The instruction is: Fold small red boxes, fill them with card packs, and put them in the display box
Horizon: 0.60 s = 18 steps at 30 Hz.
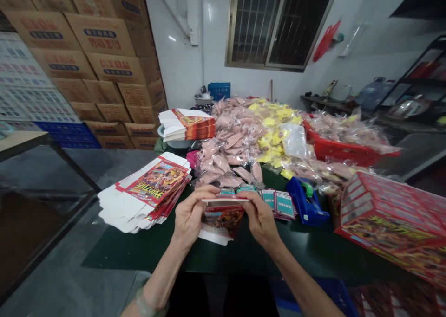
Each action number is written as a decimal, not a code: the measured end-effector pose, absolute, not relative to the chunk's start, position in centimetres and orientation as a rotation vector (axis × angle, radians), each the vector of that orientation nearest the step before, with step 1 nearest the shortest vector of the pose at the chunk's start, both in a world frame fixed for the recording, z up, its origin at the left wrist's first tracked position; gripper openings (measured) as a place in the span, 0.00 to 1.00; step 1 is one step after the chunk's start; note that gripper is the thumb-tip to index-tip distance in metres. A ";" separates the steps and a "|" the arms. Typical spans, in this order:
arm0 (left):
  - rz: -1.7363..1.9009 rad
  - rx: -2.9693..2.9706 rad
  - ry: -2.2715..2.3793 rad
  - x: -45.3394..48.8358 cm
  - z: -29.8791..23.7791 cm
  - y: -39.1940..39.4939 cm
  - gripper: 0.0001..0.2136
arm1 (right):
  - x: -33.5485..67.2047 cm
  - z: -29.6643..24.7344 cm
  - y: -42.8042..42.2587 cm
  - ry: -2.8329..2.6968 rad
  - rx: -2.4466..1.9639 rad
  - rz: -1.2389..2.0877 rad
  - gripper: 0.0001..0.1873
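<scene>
Folded card box (223, 217), red print w/ white flap hanging below, held in mid-air just above near edge of counter (139, 254), between both hands. L grip (190, 217) and R grip (261, 217) each pinch its top edge, thumbs and fingers pressed together on the card, hands close and not touching. Box likely light and fairly stiff, but thin card may crease at folds and flaps; best held by edges, as here. Counted: 1 box in hand; 2 stacks of flat printed card blanks, 1 at left (146, 194), 1 further off at far left (186, 124); 1 blue tape dispenser (306, 202) just right of hands; approx. 4 teal printed cards (278, 204) between R grip and dispenser; 1 large red printed box (390, 215) at near right; 1 red basket (343, 150) at far right. Bagged pink items (226, 145) and bagged yellow items (275, 140) heaped at far centre, too many to count; film bags likely soft, slippery. 1 pale bangle (148, 298) on L wrist.
</scene>
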<state>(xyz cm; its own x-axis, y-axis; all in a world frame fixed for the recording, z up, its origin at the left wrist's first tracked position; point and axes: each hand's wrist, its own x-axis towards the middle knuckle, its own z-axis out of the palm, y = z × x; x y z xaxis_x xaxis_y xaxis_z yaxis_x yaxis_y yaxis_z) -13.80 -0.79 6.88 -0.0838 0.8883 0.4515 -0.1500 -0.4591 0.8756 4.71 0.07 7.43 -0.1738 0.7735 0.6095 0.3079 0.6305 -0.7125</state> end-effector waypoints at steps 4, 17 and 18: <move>1.738 1.394 0.825 -14.2 6.2 -0.8 0.10 | 5.0 7.6 0.2 -1.828 -0.804 0.560 0.12; 1.500 1.838 0.896 -14.9 8.9 -1.5 0.08 | 6.0 9.2 -0.6 -1.869 -0.939 0.741 0.10; 1.474 1.888 0.900 -15.1 9.2 -1.7 0.08 | 6.1 9.4 -0.8 -1.891 -0.940 0.725 0.10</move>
<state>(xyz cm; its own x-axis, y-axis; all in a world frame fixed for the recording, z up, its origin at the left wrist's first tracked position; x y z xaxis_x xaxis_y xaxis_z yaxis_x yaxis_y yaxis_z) -15.13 -1.69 9.23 0.1642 0.7931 0.5865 0.1589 -0.6081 0.7778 6.05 -0.79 9.35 -0.3282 0.8321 0.4471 0.3195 0.5432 -0.7764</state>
